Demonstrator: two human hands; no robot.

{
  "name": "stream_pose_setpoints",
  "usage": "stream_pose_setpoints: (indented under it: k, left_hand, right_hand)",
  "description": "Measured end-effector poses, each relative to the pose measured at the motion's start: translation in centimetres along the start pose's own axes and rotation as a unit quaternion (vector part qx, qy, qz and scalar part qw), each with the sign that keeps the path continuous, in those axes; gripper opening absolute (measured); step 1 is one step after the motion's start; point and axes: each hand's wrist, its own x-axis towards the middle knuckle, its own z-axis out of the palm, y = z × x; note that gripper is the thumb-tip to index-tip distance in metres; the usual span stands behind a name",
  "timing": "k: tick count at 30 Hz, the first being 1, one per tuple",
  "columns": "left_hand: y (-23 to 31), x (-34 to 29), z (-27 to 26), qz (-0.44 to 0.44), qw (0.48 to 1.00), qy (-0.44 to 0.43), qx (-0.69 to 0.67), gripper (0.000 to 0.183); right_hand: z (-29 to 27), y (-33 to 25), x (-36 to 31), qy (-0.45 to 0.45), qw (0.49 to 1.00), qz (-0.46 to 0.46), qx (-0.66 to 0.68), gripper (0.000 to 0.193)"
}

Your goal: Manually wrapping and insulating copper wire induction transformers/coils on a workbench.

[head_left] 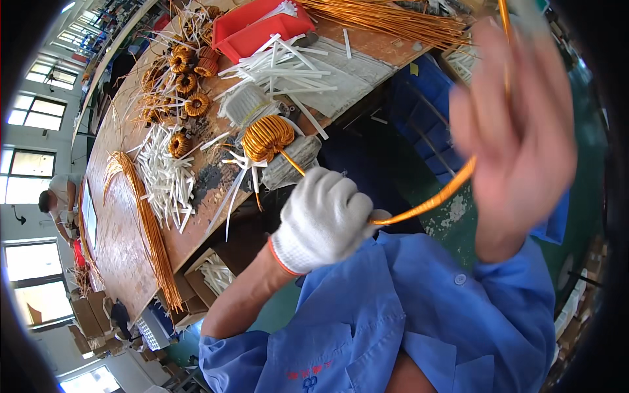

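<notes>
A toroidal coil (pixel 267 139), wound with thick copper wire, sits at the table's near edge on a grey wrapped block (pixel 295 160). From it a copper wire (pixel 429 204) runs to my left hand (pixel 324 219), which wears a white knitted glove and is closed around the wire. Past the glove the wire bows out to the right and up to my bare right hand (pixel 514 131). That hand is raised and blurred by motion, with the wire passing through its curled fingers and out above. White sleeved ends and a pale strip (pixel 234 196) hang beside the coil.
Finished coils (pixel 187 82) and short white tubes (pixel 167 170) crowd the wooden table (pixel 124 249). A wire bundle (pixel 141 223) hangs over its edge. Behind are a red bin (pixel 262 29), white strips (pixel 282 69) and straight copper wires (pixel 386 23). Another person (pixel 62 200) stands far left.
</notes>
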Motion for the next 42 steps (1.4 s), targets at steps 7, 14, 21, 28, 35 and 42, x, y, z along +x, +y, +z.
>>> stream_pose_setpoints:
  k: [7,14,21,28,35,42]
  left_hand:
    - [0.3,2.2,-4.2,-0.113,0.977,0.088,-0.16,0.028]
    - [-2.6,3.0,-8.1,-0.185,0.958,0.198,0.092,0.059]
    - [-6.2,4.7,-11.2,-0.174,0.939,0.168,0.245,0.07]
    - [-12.0,8.0,-6.1,-0.309,0.9,0.217,-0.219,0.095]
    - [-13.7,6.1,-4.9,-0.529,0.705,0.199,-0.429,0.088]
    - [-11.5,-1.1,-4.8,-0.365,0.894,0.154,-0.208,0.064]
  right_hand:
    - [-0.7,9.7,11.9,-0.176,0.975,0.128,-0.047,0.031]
    - [4.0,16.0,15.4,-0.313,0.892,-0.075,-0.317,0.033]
    - [9.7,22.1,14.9,-0.335,0.913,0.125,-0.199,0.035]
    - [1.7,22.8,10.2,-0.294,0.892,0.104,-0.327,0.019]
    - [-1.5,18.3,-2.4,-0.353,0.869,-0.158,-0.308,0.023]
    - [-2.2,11.0,-6.5,0.06,0.977,-0.01,-0.206,0.011]
